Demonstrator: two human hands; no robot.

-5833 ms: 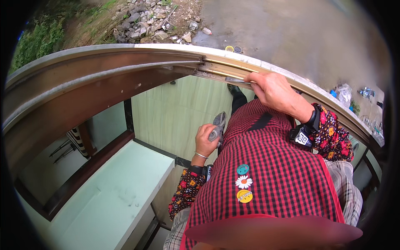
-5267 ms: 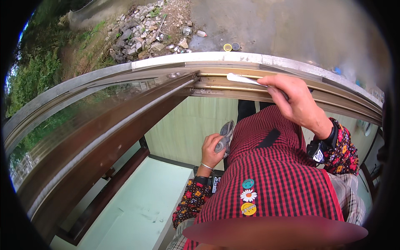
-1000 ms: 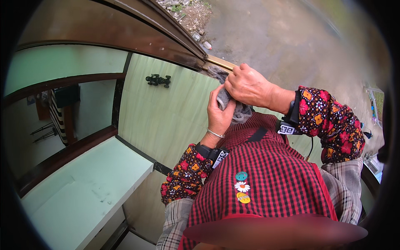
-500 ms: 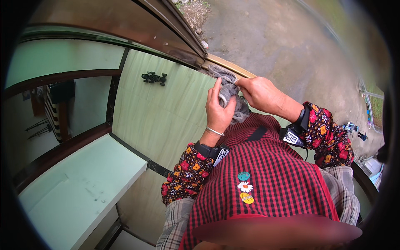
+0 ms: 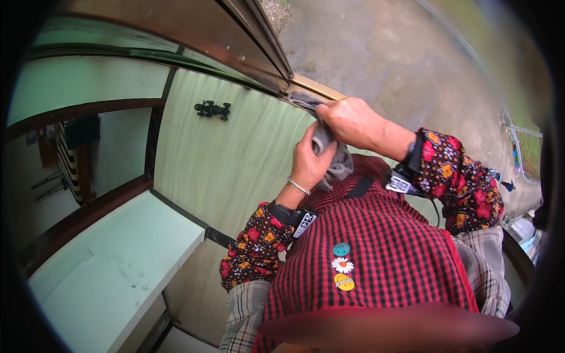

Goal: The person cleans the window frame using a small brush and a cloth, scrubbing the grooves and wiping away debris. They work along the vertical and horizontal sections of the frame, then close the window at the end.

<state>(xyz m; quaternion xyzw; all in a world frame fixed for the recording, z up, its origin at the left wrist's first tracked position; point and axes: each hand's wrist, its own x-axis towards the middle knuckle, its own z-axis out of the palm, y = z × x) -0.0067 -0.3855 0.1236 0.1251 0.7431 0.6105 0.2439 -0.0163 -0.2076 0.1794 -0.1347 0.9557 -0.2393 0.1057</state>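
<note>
Both of my hands are at a bunched grey rag [image 5: 338, 163] beside the brown metal window frame [image 5: 289, 69]. My left hand [image 5: 309, 163] is closed around its lower part, thumb and fingers pinching a paler fold. Its loose end hangs against the red and black checked apron [image 5: 359, 235]. Just above, my right hand [image 5: 353, 122] presses its fingers on the upper part of the rag, which lies over the sill track [image 5: 318, 87]. The right fingertips are partly hidden, but they look closed on the cloth.
A small black toy car [image 5: 213, 110] stands on the pale tiled surface [image 5: 235, 147] to the left. Nearer is a pale green ledge [image 5: 118, 265] with dark smudges. A dark-framed opening [image 5: 129, 147] lies beyond it. Past the sill is wet concrete ground [image 5: 376, 53].
My right hand has moved slightly left and up over the rag, covering more of it. The left hand keeps its hold, and the view has shifted a little.
</note>
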